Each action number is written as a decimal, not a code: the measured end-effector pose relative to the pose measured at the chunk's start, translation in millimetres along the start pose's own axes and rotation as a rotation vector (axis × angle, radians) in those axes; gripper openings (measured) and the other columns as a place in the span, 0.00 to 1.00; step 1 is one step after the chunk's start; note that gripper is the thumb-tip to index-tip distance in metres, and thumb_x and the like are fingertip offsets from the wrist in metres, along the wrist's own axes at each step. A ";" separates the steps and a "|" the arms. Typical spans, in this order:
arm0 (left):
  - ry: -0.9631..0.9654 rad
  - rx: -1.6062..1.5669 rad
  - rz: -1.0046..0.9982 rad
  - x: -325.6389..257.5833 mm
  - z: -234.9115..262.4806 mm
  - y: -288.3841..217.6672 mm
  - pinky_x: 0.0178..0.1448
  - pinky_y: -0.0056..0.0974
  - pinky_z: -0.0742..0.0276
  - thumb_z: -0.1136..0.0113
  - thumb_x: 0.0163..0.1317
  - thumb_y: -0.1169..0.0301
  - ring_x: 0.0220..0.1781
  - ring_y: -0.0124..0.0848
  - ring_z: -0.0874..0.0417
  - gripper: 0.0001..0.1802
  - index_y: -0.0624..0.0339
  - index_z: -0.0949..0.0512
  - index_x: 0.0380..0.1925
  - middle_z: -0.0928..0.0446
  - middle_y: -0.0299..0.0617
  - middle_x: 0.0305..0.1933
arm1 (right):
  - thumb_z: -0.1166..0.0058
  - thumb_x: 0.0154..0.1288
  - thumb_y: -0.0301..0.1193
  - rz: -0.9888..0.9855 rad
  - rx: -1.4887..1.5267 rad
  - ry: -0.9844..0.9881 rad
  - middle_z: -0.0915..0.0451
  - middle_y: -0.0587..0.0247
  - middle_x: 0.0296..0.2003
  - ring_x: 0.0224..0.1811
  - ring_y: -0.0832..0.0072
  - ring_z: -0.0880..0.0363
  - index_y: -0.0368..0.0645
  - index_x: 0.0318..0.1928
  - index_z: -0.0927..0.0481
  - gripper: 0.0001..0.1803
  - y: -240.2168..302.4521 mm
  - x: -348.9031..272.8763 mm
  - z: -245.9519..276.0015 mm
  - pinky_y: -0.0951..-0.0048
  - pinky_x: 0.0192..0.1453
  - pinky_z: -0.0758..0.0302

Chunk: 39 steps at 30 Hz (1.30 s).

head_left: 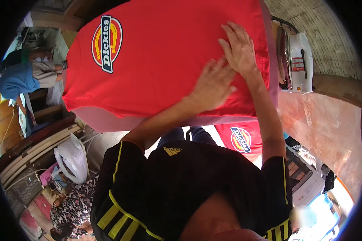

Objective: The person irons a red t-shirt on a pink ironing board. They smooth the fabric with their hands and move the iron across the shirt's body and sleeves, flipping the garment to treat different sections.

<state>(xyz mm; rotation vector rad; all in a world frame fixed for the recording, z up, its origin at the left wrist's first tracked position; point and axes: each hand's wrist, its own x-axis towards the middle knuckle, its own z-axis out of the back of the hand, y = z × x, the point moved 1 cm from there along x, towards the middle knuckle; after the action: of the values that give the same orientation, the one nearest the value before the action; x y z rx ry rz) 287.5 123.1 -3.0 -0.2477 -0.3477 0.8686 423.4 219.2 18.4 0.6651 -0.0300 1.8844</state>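
A red T-shirt (161, 60) with a yellow, red and blue badge print (107, 43) lies spread flat over a pink-covered ironing board (104, 120). My left hand (213, 84) rests flat on the shirt's right part, fingers apart, blurred by motion. Just above it, my right hand (239, 48) presses flat on the cloth near the shirt's right edge, fingers spread. Neither hand holds anything.
A white electric iron (297, 60) stands at the board's right end. Another red printed shirt (239, 138) lies below the board. A white plastic bag (72, 158) hangs at the lower left. A person in blue (18, 80) is at the left, and one in patterned clothes (72, 209) below.
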 end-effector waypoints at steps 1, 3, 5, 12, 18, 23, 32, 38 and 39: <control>0.002 0.117 0.036 -6.3 16.1 16.3 0.76 0.66 0.56 0.47 0.66 0.43 0.80 0.51 0.52 0.40 0.55 0.38 0.72 0.47 0.50 0.79 | 0.49 0.72 0.43 0.026 -0.066 0.017 0.31 0.54 0.65 0.69 0.54 0.35 0.48 0.65 0.28 0.25 -3.3 4.3 -8.1 0.50 0.70 0.36; -0.069 0.236 0.159 -26.3 38.0 49.8 0.75 0.67 0.56 0.48 0.66 0.43 0.80 0.51 0.50 0.39 0.50 0.38 0.72 0.46 0.46 0.79 | 0.52 0.73 0.48 0.020 -0.149 0.046 0.36 0.56 0.70 0.73 0.55 0.41 0.51 0.69 0.33 0.29 -15.0 10.7 -22.4 0.47 0.73 0.41; -0.190 0.261 0.291 -47.5 50.4 81.8 0.74 0.69 0.56 0.48 0.66 0.41 0.80 0.53 0.50 0.39 0.46 0.38 0.72 0.47 0.46 0.79 | 0.55 0.72 0.54 -0.060 -0.200 0.051 0.41 0.59 0.74 0.76 0.54 0.46 0.55 0.72 0.36 0.33 -33.5 15.4 -24.7 0.44 0.74 0.44; -0.191 0.359 0.433 -82.2 51.8 75.4 0.72 0.73 0.55 0.50 0.64 0.37 0.79 0.60 0.54 0.42 0.42 0.40 0.74 0.51 0.53 0.79 | 0.55 0.70 0.57 -0.107 -0.454 0.186 0.44 0.63 0.75 0.76 0.53 0.47 0.58 0.73 0.38 0.36 43.2 -25.9 -14.4 0.43 0.75 0.45; -0.052 0.252 0.276 -134.7 49.9 24.8 0.72 0.73 0.56 0.50 0.64 0.38 0.79 0.59 0.53 0.38 0.36 0.36 0.72 0.51 0.47 0.80 | 0.53 0.68 0.59 0.074 -0.218 0.302 0.44 0.62 0.75 0.77 0.54 0.49 0.60 0.73 0.37 0.37 51.9 -98.9 27.1 0.42 0.76 0.48; -0.114 0.222 0.420 -195.4 49.4 15.8 0.74 0.66 0.54 0.46 0.64 0.42 0.79 0.56 0.52 0.36 0.40 0.34 0.70 0.49 0.46 0.80 | 0.50 0.68 0.55 -0.114 -0.261 0.152 0.46 0.55 0.76 0.77 0.50 0.50 0.50 0.73 0.39 0.39 29.3 -139.5 30.5 0.42 0.75 0.48; -0.366 0.391 0.620 -193.5 95.8 92.5 0.71 0.58 0.45 0.46 0.67 0.52 0.74 0.54 0.41 0.29 0.48 0.29 0.66 0.40 0.49 0.74 | 0.51 0.69 0.53 0.240 -0.088 0.221 0.46 0.51 0.75 0.77 0.45 0.51 0.48 0.73 0.39 0.38 160.2 -23.4 -61.3 0.41 0.76 0.51; -0.651 0.256 0.782 -249.2 89.5 76.0 0.69 0.56 0.46 0.36 0.62 0.56 0.71 0.53 0.40 0.28 0.48 0.26 0.61 0.36 0.50 0.68 | 0.50 0.68 0.54 0.460 -0.020 0.343 0.44 0.54 0.74 0.77 0.49 0.50 0.53 0.72 0.37 0.37 219.1 -31.2 -68.0 0.42 0.76 0.52; -0.795 0.158 0.857 -263.5 86.8 75.0 0.68 0.55 0.45 0.34 0.61 0.56 0.68 0.51 0.38 0.26 0.49 0.24 0.58 0.35 0.50 0.65 | 0.49 0.68 0.53 0.459 0.000 0.366 0.42 0.56 0.74 0.76 0.51 0.49 0.54 0.71 0.35 0.36 218.7 -32.9 -62.4 0.43 0.75 0.51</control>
<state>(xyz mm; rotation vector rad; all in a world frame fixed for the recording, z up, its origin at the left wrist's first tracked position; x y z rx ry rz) 43.8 -29.3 -1.6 0.1346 -0.9414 1.8317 215.9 120.7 12.6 0.3171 0.0576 2.4251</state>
